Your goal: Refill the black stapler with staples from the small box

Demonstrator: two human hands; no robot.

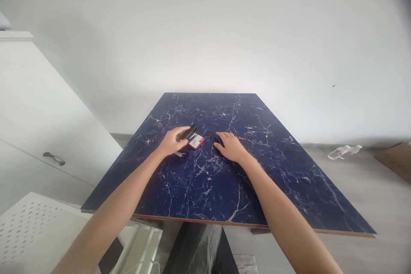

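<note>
My left hand [171,142] is closed around a long black object [192,130] that looks like a stapler; the palm and fingers hide much of it. Beside it on the blue marbled table [199,188] lies a small red and white box [197,141], close to my left thumb. A thin greyish end [178,154] shows below that hand. My right hand [231,146] curls over a small black object [218,140] on the tabletop, thumb and fingers at its sides. Most of it is covered, so its kind is unclear.
A white cabinet [48,107] with a dark handle stands to the left, and a perforated white panel [28,222] is low at the left front. Behind the table rises a pale wall [208,30]. A clear plastic bottle [343,152] and a cardboard piece [396,160] lie on the right floor.
</note>
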